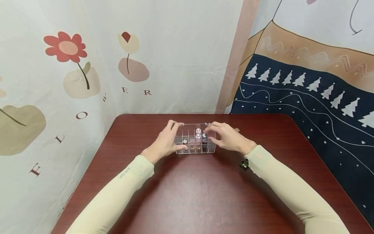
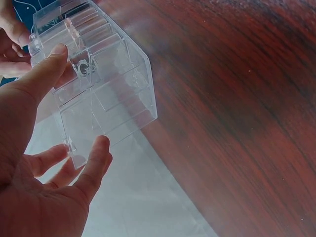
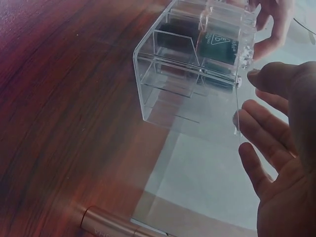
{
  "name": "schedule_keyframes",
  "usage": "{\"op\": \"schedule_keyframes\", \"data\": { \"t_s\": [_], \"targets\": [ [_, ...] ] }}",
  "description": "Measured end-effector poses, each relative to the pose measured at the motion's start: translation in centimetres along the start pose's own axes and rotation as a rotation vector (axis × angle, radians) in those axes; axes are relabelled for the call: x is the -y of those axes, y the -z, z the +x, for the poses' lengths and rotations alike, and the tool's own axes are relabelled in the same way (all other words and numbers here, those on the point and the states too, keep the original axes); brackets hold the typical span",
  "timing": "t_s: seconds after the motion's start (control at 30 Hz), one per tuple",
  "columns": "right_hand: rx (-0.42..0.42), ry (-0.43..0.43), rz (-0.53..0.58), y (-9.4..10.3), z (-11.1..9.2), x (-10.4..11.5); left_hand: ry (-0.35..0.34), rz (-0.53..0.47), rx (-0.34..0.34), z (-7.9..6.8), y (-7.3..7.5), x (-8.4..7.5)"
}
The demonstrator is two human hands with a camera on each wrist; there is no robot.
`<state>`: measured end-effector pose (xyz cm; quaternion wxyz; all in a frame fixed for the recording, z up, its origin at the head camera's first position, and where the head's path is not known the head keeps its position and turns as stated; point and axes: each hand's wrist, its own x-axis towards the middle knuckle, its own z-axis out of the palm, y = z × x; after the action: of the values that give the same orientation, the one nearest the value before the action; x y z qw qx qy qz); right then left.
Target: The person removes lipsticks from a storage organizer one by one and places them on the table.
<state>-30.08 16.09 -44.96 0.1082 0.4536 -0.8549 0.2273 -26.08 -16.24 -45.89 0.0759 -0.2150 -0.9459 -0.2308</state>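
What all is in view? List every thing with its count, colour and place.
organizer: 1, clear, divided, mid-table between both hands
bottles: about 4, pink, red and dark, upright in the organizer's compartments
tube: 1, rose-gold, lying on the table beside the organizer
table: 1, dark red wood, foreground
flower cloth: 1, white with red flower, back left
tree cloth: 1, navy with white trees, back right
left hand: 1, fingers at the organizer's left end
right hand: 1, fingers at the organizer's right end

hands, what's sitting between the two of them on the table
A clear organizer box with small bottles upright in its compartments lies between the left hand and right hand, seen in the head view.
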Motion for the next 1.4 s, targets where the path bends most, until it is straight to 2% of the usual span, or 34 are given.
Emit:
{"op": "schedule_keyframes", "data": {
  "t_s": [0.33,0.63,1.07,1.4],
  "targets": [
    [0.059,0.002,-0.076,-0.6,0.6,-0.4,0.003,0.001,0.005,0.0,0.1,-0.1],
    [0.079,0.066,-0.037,-1.3,0.9,-0.9,-0.005,0.003,-0.002,-0.2,-0.1,-0.1],
    [0.049,0.087,-0.034,-1.8,1.0,-0.8,-0.011,0.010,-0.006,-0.4,0.0,0.0],
    [0.042,0.073,-0.036,-1.3,1.0,-0.8,-0.021,0.009,-0.011,0.0,0.1,-0.1]
  ]
}}
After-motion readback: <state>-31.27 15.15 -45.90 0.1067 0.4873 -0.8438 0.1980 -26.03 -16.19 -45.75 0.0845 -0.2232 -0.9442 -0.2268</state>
